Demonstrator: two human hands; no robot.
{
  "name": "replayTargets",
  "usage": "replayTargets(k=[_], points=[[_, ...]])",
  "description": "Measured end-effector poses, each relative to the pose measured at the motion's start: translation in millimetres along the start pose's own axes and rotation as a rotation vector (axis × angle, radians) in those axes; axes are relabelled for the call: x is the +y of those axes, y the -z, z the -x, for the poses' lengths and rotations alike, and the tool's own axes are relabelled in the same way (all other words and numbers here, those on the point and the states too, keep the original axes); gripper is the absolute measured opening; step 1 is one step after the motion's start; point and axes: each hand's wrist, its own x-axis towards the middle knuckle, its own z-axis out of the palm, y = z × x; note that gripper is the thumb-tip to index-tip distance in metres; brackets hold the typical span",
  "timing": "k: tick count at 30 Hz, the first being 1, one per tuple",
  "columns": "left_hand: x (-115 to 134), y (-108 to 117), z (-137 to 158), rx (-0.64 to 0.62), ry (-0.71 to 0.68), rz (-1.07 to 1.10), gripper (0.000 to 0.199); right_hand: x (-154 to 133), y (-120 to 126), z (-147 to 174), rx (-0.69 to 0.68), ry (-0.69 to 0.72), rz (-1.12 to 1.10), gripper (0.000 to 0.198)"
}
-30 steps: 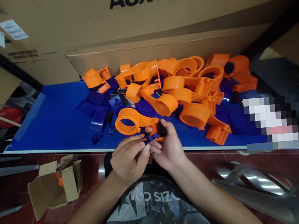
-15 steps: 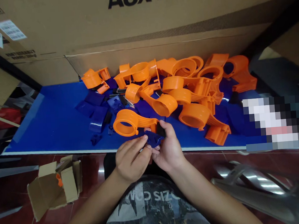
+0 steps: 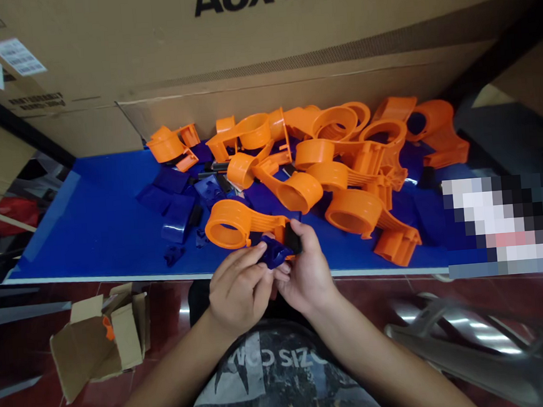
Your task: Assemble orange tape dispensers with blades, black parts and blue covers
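Near the table's front edge, my left hand [image 3: 238, 287] pinches a small dark blue plastic part [image 3: 275, 251] between thumb and fingers. My right hand [image 3: 313, 272] is closed around the end of an orange tape dispenser [image 3: 228, 224], its round ring pointing left. Under my right thumb sits a black piece [image 3: 293, 236] at the dispenser's end. The blue part is right beside that end; whether they touch is hidden by my fingers. Behind my hands lies a heap of more orange tape dispensers [image 3: 298, 189].
Loose blue parts [image 3: 178, 214] lie left of the heap on the blue tabletop [image 3: 98, 217]. A large cardboard box [image 3: 240, 49] stands behind the table. On the floor at left is an open carton [image 3: 85, 350]; a grey plastic chair [image 3: 469, 332] stands at right.
The blue part has turned in my left fingers and tilts up more. My right hand and the tape dispenser stay nearly in place.
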Motion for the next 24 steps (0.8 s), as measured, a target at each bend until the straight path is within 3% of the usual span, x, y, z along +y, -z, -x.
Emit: replayTargets(k=[7, 13, 17, 20, 24], points=[[7.7, 2.6, -4.9, 0.033, 0.165, 0.099, 0.017, 4.1, 0.7, 0.4, -0.013, 0.044, 0.079, 0.041], [22.3, -0.3, -5.4, 0.081, 0.600, 0.383, 0.018, 8.1, 1.0, 0.7, -0.045, 0.099, 0.102, 0.041], [25.1, 0.0, -9.6, 0.083, 0.745, 0.446, 0.030, 9.8, 2.5, -1.1, -0.085, 0.135, 0.091, 0.040], [27.5, 2.0, -16.6, 0.097, 0.835, 0.514, 0.022, 11.4, 4.8, -2.1, -0.104, 0.153, 0.110, 0.042], [33.0, 4.9, -27.9, 0.192, 1.022, 0.790, 0.014, 13.0, 6.0, -0.3, -0.108, 0.169, 0.143, 0.043]])
